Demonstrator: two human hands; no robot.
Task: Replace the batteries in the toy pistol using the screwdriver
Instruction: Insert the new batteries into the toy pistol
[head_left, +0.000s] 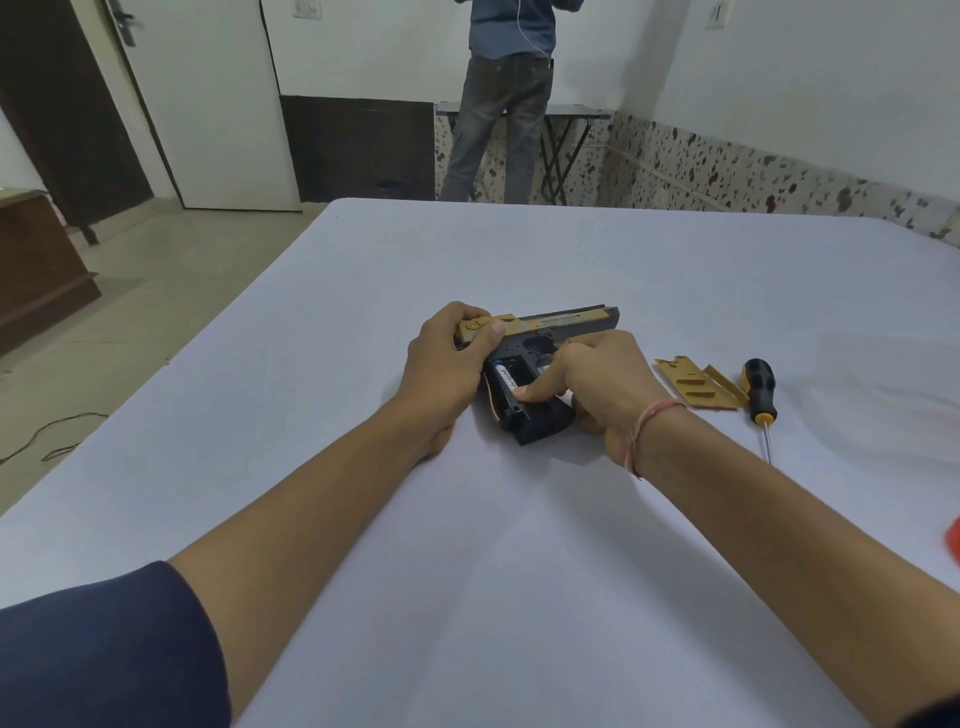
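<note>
A black and tan toy pistol (566, 325) lies on its side on the white table (519, 519), its grip compartment uncovered. My left hand (449, 364) grips the rear of the slide, thumb on top. A white battery (505, 378) sits in the open grip. My right hand (605, 387) rests on the grip, its thumb pressing into the compartment beside the battery, the other fingers curled round the pistol's frame. The tan battery cover (698, 384) lies to the right. Next to it lies the screwdriver (761, 397), black handle with a yellow collar, shaft pointing toward me.
A person (506, 93) stands with their back to me at a folding table (571, 111) by the far wall. A red object (953, 540) shows at the right frame edge. A brown cabinet (36, 265) and a door (208, 98) are at the left.
</note>
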